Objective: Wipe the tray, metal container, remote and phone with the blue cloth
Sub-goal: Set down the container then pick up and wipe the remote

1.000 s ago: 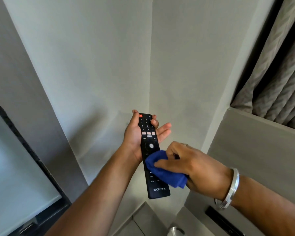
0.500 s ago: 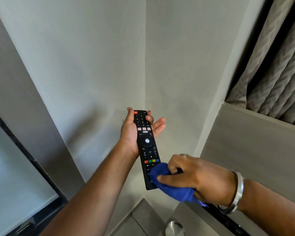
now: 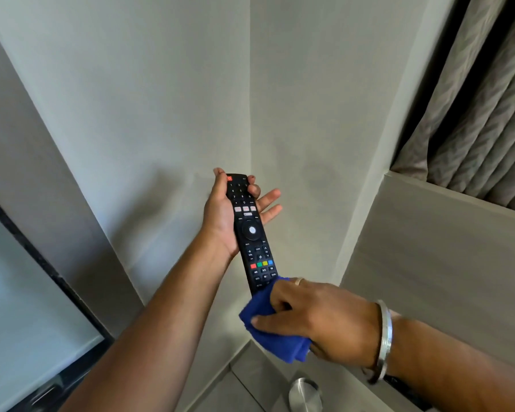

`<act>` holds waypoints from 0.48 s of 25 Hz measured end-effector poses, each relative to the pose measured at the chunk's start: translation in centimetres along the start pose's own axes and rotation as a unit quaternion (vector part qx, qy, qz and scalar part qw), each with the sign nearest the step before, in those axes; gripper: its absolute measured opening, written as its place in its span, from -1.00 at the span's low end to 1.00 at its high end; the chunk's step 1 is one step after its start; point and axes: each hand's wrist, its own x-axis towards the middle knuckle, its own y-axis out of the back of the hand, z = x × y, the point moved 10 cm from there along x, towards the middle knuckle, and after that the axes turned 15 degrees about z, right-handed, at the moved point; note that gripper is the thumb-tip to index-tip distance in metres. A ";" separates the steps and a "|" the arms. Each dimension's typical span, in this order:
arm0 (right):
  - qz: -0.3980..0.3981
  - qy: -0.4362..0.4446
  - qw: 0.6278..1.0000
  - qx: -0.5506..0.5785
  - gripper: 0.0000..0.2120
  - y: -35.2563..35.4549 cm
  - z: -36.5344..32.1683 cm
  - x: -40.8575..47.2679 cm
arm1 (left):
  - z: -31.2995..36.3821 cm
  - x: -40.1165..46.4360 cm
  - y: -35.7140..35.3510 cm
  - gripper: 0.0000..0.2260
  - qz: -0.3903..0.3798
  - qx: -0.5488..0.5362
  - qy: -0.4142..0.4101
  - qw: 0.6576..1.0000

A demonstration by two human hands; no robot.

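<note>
A long black remote (image 3: 250,233) with coloured buttons is held up in front of a wall corner, its upper end gripped by my left hand (image 3: 220,215). My right hand (image 3: 318,313), with a silver bangle on the wrist, is shut on the folded blue cloth (image 3: 268,331). The cloth wraps the remote's lower end and hides it. A round metal container (image 3: 305,394) shows at the bottom edge, below my right hand. The tray and phone are not clearly visible.
Grey walls meet in a corner (image 3: 249,99) behind the remote. A dark-framed screen (image 3: 27,307) stands at the lower left. A grey panel (image 3: 443,248) with curtains (image 3: 482,99) above it fills the right side.
My right hand has slid the blue cloth down the remote from its middle to its lower end, uncovering the coloured buttons. My left hand keeps holding the remote's top.
</note>
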 end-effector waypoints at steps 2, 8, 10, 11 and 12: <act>0.003 0.001 1.000 -0.031 -0.49 0.7 0.6 -0.5 | 0.3 0.0 0.6 -0.43 -0.012 0.000 0.007 1.000; 0.188 -0.092 0.974 -0.081 -0.43 6.7 5.5 0.8 | -0.8 -1.5 0.1 -0.42 -0.055 0.013 0.027 0.998; 0.218 -0.125 0.965 -0.073 -0.54 5.3 5.1 1.5 | -1.2 -2.1 -0.9 -0.42 -0.067 0.001 0.028 0.997; 0.228 -0.149 0.962 -0.031 -0.70 4.5 4.9 1.6 | -1.2 -2.3 -1.1 -0.42 -0.071 -0.012 0.035 0.997; 0.217 -0.130 0.967 -0.012 -0.85 3.4 4.3 1.4 | -1.2 -2.5 -1.1 -0.42 -0.076 -0.025 0.044 0.996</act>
